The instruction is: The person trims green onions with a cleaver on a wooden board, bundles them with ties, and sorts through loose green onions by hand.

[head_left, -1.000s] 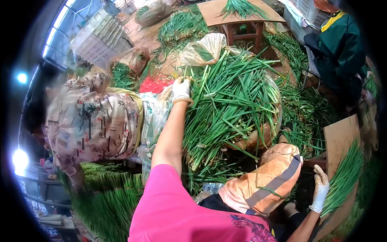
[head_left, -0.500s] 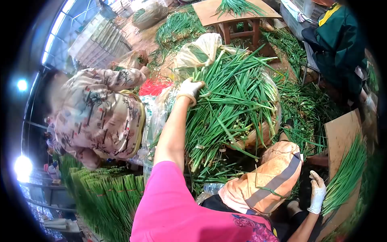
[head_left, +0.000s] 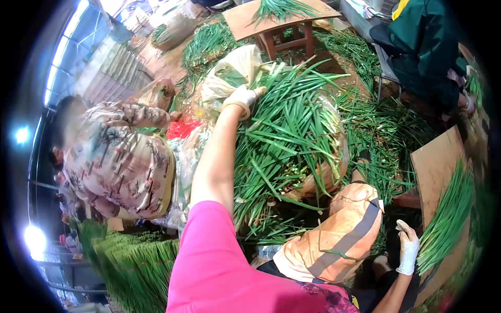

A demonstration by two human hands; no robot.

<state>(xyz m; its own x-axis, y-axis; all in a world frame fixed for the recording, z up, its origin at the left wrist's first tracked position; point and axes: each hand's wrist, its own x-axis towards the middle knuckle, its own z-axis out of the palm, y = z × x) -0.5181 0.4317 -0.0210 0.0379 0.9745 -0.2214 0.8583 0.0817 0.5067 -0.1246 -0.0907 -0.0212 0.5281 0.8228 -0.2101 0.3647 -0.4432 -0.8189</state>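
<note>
Green onion stalks are lying across the dirt floor (head_left: 172,57) of this open sorting area, heaped loose and in bags. Left hand (head_left: 241,97), gloved, is reaching out at arm's length and closing its fingers on the upper edge of the big heap of green onions (head_left: 287,135), right beside a pale plastic bag (head_left: 229,70); likely gripping stalks to draw them off the top. Right hand (head_left: 407,253), also gloved, is resting with fingers loosely spread against a slanted board (head_left: 436,167), steadying the sorted bunch (head_left: 446,224) lying on it. A co-worker in a patterned shirt (head_left: 117,167) is bending at the left; another person in green (head_left: 425,47) is sitting far right. Tied bundles (head_left: 130,261) are standing lower left.
</note>
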